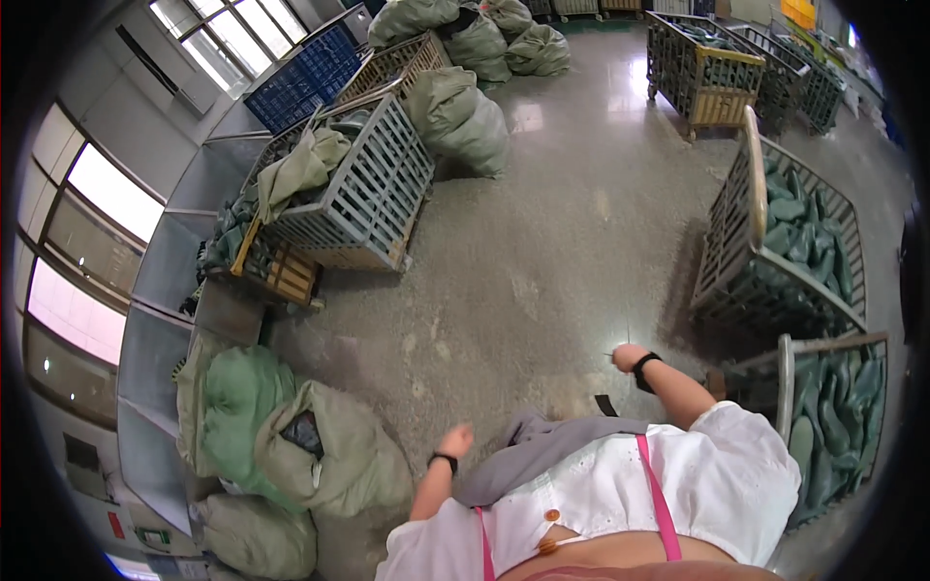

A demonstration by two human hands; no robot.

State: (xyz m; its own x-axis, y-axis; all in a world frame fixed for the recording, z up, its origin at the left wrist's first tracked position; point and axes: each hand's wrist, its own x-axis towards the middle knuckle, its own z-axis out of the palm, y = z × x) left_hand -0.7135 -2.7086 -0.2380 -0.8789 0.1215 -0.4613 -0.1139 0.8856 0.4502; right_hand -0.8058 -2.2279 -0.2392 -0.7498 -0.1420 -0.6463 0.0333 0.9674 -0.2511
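Note:
My right hand (628, 356) is held out over the floor, its fingers closed. A thin dark sliver shows at the fingertips, too small to name. Lower and to the left, my left hand (455, 443) hangs in front of me with its fingers curled in and nothing seen in them. Both wrists wear a black band. To the right of my right hand stands a slatted cart (756, 257) heaped with dark green shoe lasts (809, 232). Nearer me is another cart (785, 387) of green lasts. A bulging pale sack (349, 455) stands left of my left hand.
More sacks lie beside it, one a brighter green (242, 397). Grey metal bins (155, 358) line the left wall. A grey slatted cart (363, 184) and a tied sack (460, 121) stand ahead on the left. Loaded carts (702, 77) stand far right. Grey floor (523, 281) runs between.

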